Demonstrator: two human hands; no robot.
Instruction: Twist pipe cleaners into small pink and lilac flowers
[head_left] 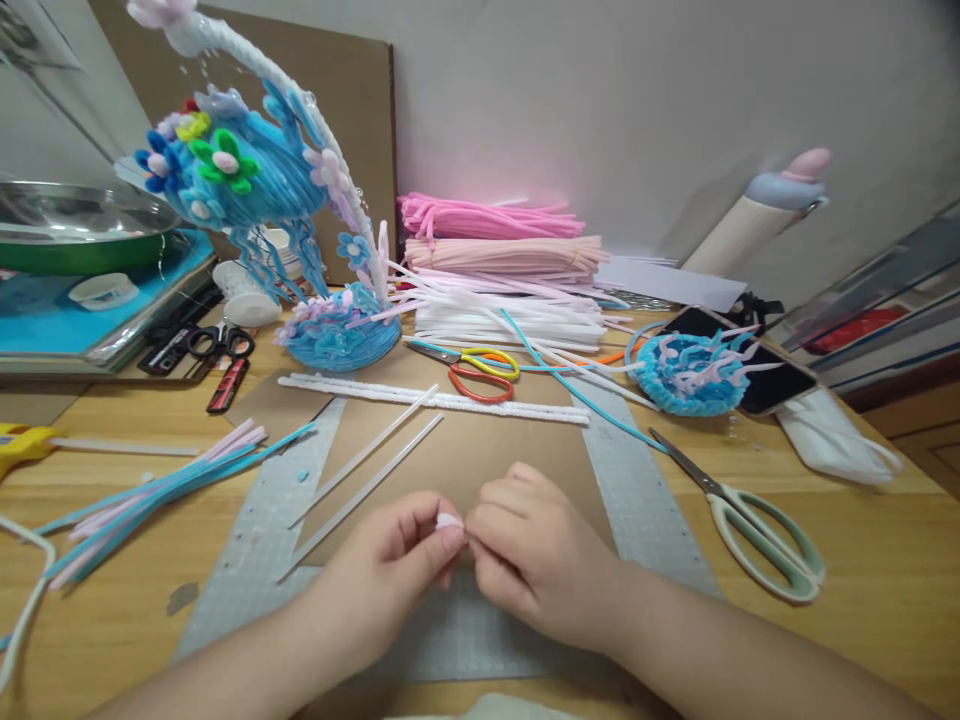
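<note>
My left hand (405, 555) pinches a small white piece (448, 521) between thumb and forefinger, low in the middle of the view. Touching it from the right is my right hand (529, 545), its fingers curled and pressed together; whatever they hold is hidden. Both hands are above a brown cardboard sheet (480, 450) on a grey cutting mat (259, 530). Two clear sticks (367, 490) lie slanted on the sheet to the left. Beyond the hands, a long white fuzzy strip (540, 410) lies across the sheet, with orange-and-yellow-handled scissors (484, 375) behind it.
A blue flowered pipe-cleaner sculpture (247, 165) stands back left. Pink and white stem bundles (502, 255) lie at the back. Green-handled scissors (772, 545) and a blue-white fuzzy piece (694, 375) are right. Loose stems (161, 500) and a yellow glue gun (22, 447) lie left.
</note>
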